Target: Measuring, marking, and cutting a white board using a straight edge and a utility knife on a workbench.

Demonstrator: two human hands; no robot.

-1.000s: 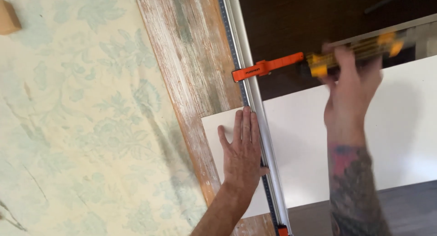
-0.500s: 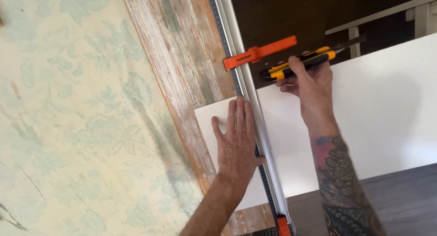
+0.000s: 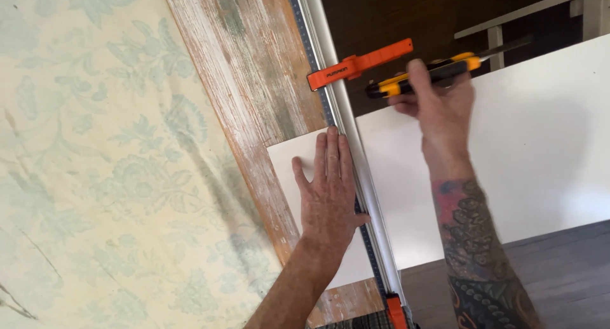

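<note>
Two bare forearms and hands of one person, seen from above. The left hand (image 3: 328,199) carries no ring, glove or watch, and the left forearm (image 3: 292,291) behind it is unsleeved and unmarked, with fine hair showing along its length. The right hand (image 3: 438,107) is likewise ungloved and without jewellery. The right forearm (image 3: 480,259) is covered from just below the wrist by a dense, multicoloured tattoo: a reddish-pink patch nearest the wrist, then dark scale-like or petal-like shapes in black and grey, with touches of blue-green and orange lower down. No sleeve, cuff or strap appears on either arm.
</note>
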